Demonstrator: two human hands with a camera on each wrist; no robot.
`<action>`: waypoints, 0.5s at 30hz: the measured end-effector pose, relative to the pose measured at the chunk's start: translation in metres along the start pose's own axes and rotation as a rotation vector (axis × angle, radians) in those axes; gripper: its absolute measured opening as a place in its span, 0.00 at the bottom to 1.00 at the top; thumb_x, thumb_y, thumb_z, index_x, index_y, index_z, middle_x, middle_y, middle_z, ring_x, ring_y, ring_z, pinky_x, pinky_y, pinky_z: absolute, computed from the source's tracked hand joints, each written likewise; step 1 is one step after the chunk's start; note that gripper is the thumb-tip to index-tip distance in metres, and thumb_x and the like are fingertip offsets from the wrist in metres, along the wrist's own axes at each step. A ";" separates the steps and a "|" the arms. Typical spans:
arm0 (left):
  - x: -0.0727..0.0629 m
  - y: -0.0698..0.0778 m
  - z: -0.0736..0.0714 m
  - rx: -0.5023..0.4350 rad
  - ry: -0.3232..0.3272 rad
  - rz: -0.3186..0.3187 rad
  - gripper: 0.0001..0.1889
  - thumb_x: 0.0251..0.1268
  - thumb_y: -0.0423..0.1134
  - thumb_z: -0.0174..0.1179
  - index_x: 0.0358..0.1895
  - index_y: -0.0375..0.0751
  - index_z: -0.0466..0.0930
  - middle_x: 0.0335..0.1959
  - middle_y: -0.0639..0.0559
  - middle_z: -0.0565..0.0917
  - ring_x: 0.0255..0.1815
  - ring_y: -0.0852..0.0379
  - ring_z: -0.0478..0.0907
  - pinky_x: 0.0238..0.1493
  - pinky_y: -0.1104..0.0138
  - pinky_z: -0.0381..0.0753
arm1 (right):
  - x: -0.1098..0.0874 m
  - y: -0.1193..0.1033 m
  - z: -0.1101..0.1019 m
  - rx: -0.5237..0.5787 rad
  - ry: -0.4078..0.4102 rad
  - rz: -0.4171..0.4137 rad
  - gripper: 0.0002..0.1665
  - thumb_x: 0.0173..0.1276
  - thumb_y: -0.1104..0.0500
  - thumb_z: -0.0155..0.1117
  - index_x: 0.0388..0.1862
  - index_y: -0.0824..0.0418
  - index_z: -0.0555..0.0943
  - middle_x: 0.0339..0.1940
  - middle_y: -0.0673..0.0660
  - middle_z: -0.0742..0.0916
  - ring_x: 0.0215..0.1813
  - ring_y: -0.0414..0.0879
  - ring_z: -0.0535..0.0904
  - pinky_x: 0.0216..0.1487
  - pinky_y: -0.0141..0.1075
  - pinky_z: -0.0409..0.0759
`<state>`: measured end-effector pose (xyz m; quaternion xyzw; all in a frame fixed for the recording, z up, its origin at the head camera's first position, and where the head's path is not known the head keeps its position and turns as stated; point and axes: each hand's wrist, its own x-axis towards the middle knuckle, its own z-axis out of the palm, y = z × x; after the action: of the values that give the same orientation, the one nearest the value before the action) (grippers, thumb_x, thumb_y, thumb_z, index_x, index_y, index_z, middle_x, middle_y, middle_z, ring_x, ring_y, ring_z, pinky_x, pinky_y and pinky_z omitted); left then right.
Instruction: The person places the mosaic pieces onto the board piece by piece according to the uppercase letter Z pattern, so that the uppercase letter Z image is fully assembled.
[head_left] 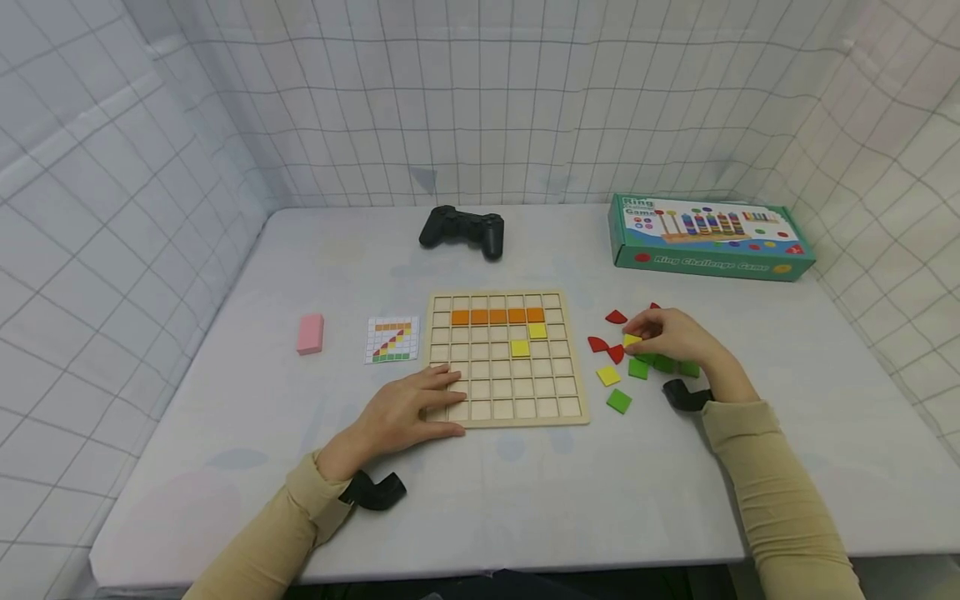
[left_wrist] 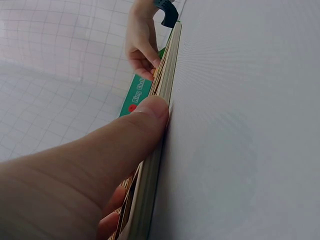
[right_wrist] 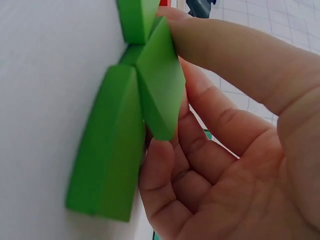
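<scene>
My left hand (head_left: 408,408) rests on the lower left part of a wooden grid board (head_left: 517,423), fingers spread. In the left wrist view, its thumb (left_wrist: 150,110) touches the board's side. A row of orange square tiles (head_left: 498,317) lies near the board's top, with two yellow tiles (head_left: 520,348) below. Right of the board, my right hand (head_left: 678,337) pinches a yellow square tile (head_left: 632,340) between thumb and fingertips. Green square tiles (right_wrist: 102,150) lie close under that hand. Red rounded pieces (head_left: 597,344) and a loose yellow tile (head_left: 608,376) are nearby.
A pattern card (head_left: 392,339) lies left of the board, beside a pink block (head_left: 310,334). A black game controller (head_left: 462,232) sits behind the board. The green Ring Challenge Game box (head_left: 708,237) is at the back right. Grid-patterned cloth walls (head_left: 480,100) surround the table.
</scene>
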<state>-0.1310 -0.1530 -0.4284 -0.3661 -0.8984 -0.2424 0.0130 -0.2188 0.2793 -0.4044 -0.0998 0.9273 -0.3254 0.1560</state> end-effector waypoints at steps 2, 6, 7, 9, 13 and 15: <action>0.000 0.000 0.000 -0.001 -0.004 -0.002 0.27 0.52 0.57 0.66 0.53 0.46 0.82 0.62 0.49 0.74 0.67 0.49 0.64 0.66 0.56 0.65 | 0.001 -0.001 0.000 -0.001 -0.004 0.001 0.23 0.59 0.53 0.70 0.50 0.64 0.80 0.43 0.58 0.81 0.44 0.52 0.72 0.44 0.37 0.75; 0.000 -0.001 0.000 -0.008 -0.007 -0.004 0.27 0.52 0.57 0.66 0.53 0.46 0.82 0.62 0.49 0.74 0.67 0.49 0.64 0.66 0.56 0.65 | 0.002 -0.002 -0.001 -0.004 -0.014 0.011 0.22 0.59 0.54 0.70 0.50 0.63 0.80 0.42 0.58 0.80 0.44 0.52 0.71 0.44 0.38 0.74; 0.000 -0.001 0.000 -0.008 -0.006 -0.005 0.27 0.52 0.57 0.66 0.53 0.46 0.82 0.62 0.49 0.74 0.67 0.49 0.64 0.66 0.57 0.65 | 0.002 -0.003 -0.001 -0.003 -0.016 0.013 0.21 0.59 0.55 0.69 0.49 0.63 0.81 0.42 0.58 0.80 0.45 0.52 0.71 0.44 0.38 0.74; 0.000 -0.002 0.000 -0.010 -0.003 -0.004 0.27 0.52 0.57 0.66 0.53 0.46 0.82 0.62 0.49 0.74 0.67 0.49 0.64 0.66 0.57 0.64 | 0.003 -0.005 -0.002 -0.005 -0.018 0.007 0.19 0.60 0.56 0.69 0.48 0.62 0.81 0.40 0.58 0.80 0.44 0.52 0.70 0.44 0.39 0.74; -0.001 -0.002 0.001 -0.005 -0.003 -0.003 0.27 0.52 0.57 0.66 0.53 0.47 0.82 0.62 0.49 0.74 0.68 0.50 0.64 0.66 0.57 0.65 | 0.006 -0.012 -0.002 0.007 -0.008 -0.035 0.13 0.60 0.57 0.69 0.42 0.61 0.81 0.38 0.57 0.81 0.42 0.52 0.72 0.44 0.39 0.73; -0.001 -0.002 0.001 -0.004 -0.003 -0.001 0.27 0.52 0.58 0.66 0.53 0.47 0.82 0.62 0.50 0.74 0.68 0.50 0.64 0.66 0.57 0.65 | 0.009 -0.019 -0.002 0.013 0.007 -0.062 0.12 0.59 0.56 0.70 0.39 0.60 0.81 0.36 0.56 0.82 0.40 0.51 0.73 0.41 0.38 0.73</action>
<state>-0.1316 -0.1541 -0.4298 -0.3658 -0.8982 -0.2434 0.0108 -0.2260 0.2636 -0.3933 -0.1262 0.9222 -0.3364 0.1432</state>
